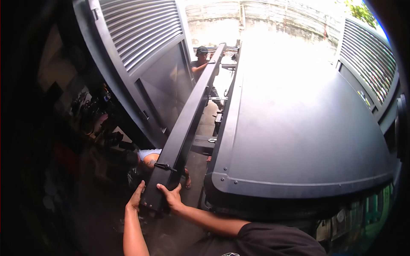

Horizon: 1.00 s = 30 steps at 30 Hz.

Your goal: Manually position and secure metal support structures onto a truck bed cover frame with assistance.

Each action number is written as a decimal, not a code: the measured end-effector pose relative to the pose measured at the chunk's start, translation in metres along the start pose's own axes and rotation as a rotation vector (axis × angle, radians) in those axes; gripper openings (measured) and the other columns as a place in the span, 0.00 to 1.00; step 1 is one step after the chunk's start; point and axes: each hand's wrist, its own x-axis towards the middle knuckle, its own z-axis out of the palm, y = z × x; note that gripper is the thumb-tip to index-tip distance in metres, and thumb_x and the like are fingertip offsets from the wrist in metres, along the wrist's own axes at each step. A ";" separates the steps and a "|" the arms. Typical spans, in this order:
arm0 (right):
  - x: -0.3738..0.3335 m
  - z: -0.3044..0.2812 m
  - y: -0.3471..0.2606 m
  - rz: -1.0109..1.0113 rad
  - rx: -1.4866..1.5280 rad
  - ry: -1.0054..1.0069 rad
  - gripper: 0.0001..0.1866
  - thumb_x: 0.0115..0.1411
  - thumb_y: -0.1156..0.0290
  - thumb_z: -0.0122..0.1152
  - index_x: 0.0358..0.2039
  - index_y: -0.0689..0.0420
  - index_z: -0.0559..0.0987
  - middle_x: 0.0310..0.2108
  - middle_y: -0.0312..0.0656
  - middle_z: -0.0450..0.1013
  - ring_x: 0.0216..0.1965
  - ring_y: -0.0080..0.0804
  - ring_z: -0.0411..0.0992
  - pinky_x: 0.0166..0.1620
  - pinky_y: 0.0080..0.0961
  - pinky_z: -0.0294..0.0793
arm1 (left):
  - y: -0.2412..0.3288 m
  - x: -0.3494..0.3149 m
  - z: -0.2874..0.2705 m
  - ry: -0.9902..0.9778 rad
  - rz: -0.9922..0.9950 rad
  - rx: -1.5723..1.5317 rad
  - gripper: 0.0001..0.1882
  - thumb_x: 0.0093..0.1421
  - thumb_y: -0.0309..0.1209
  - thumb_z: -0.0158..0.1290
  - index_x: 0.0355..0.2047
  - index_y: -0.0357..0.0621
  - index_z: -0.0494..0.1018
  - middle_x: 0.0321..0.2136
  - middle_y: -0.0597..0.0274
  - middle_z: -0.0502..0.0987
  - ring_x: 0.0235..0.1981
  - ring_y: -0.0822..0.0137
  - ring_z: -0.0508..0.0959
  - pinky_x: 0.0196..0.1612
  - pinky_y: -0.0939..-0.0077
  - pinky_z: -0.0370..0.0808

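Step, seemingly: supporting beam [179,136] | left hand [136,197], right hand [171,198] clasp its near end between them | next move likely calls for keeping level with co-worker [197,65]

Running from the upper middle to the lower left of the frame, we see a long black beam [190,115] that looks like painted metal, smooth with a soft satin sheen, its small latch [164,167] a duller black. At the right, we find a broad dark panel [294,136], plastic or coated metal, we cannot tell which, smooth and semi-matt under bleaching glare, with round-headed bolts [225,179] at its corner. We note smooth, grey-painted metal on the louvred gate [141,32] at upper left, a rough, stained wall [213,30] at top, and matt black cloth in the sleeve [273,237] below.
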 end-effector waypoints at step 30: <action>-0.028 -0.002 -0.007 0.024 0.042 -0.055 0.81 0.52 0.38 0.86 0.81 0.68 0.36 0.76 0.68 0.55 0.77 0.58 0.61 0.77 0.41 0.65 | -0.002 0.037 0.015 -0.016 -0.248 0.135 0.26 0.77 0.50 0.53 0.62 0.43 0.80 0.46 0.58 0.87 0.41 0.65 0.89 0.42 0.66 0.90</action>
